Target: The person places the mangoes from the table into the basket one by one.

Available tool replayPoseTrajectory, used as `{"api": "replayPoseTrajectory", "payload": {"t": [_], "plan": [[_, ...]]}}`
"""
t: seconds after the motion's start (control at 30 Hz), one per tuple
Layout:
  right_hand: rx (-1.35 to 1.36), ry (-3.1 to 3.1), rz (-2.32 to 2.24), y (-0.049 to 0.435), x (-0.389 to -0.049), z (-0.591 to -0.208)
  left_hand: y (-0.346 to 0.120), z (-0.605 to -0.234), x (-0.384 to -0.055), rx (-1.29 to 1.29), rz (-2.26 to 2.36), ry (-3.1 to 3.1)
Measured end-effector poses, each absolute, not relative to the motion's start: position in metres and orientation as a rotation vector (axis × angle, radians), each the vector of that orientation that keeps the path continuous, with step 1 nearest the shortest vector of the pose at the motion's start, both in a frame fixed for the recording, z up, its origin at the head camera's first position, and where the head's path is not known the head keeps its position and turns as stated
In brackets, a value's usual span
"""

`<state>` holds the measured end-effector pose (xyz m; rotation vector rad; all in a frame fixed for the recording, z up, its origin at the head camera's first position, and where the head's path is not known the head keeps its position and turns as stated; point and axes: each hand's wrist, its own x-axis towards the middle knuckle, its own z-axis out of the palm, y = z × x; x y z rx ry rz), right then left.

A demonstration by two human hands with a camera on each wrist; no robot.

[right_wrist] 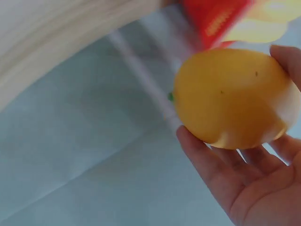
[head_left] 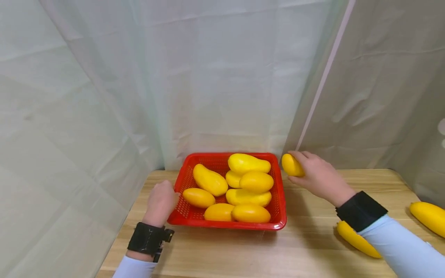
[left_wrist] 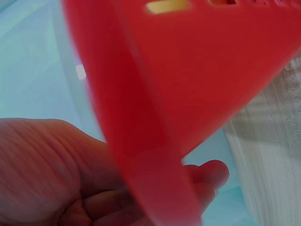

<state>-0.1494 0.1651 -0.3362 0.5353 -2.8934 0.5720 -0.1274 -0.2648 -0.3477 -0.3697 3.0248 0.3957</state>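
Observation:
A red plastic basket (head_left: 227,224) with perforated walls stands on the wooden table, holding several yellow mangoes (head_left: 248,213). At its left side my left hand (head_left: 161,202) grips the rim; the left wrist view shows the fingers (left_wrist: 214,174) curled beneath the red rim (left_wrist: 155,141). My right hand (head_left: 318,175) holds another yellow mango (head_left: 291,165) just beyond the basket's right edge, raised off the table. Seen from the right wrist, the fingers (right_wrist: 202,150) wrap under this mango (right_wrist: 230,99) and the thumb lies along its upper side.
Two more yellow mangoes lie on the wooden table (head_left: 215,251): one mango (head_left: 358,239) partly under my right forearm, another mango (head_left: 429,218) at the far right edge. Pale cloth (head_left: 222,96) hangs behind and along both sides of the table.

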Motion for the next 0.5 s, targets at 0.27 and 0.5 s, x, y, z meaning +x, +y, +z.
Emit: {"api": "replayPoseTrajectory", "payload": {"t": [0.27,0.5], "plan": [[0.712,-2.713,0.594,0.099,-0.147,-0.318,-0.272,-0.347,-0.127,-0.322,0.396,3.053],[0.851,-2.649,0.55,0.059,-0.145,-0.316,-0.274,-0.349,-0.126,-0.297,0.44,3.05]]}}
